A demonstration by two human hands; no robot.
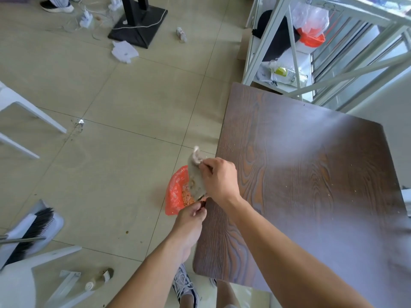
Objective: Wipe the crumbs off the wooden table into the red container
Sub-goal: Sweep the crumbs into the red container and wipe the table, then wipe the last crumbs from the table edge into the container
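Just off the left edge of the dark brown wood-grain table (pixel 300 174), the right hand (pixel 219 177) is closed around a crumpled grey cloth (pixel 195 172). Directly below it sits the red container lined with thin plastic (pixel 175 192), holding orange crumbs (pixel 188 197). Nearer the body, the left hand (pixel 191 215) pinches the container's rim. A few pale specks dot the tabletop to the right.
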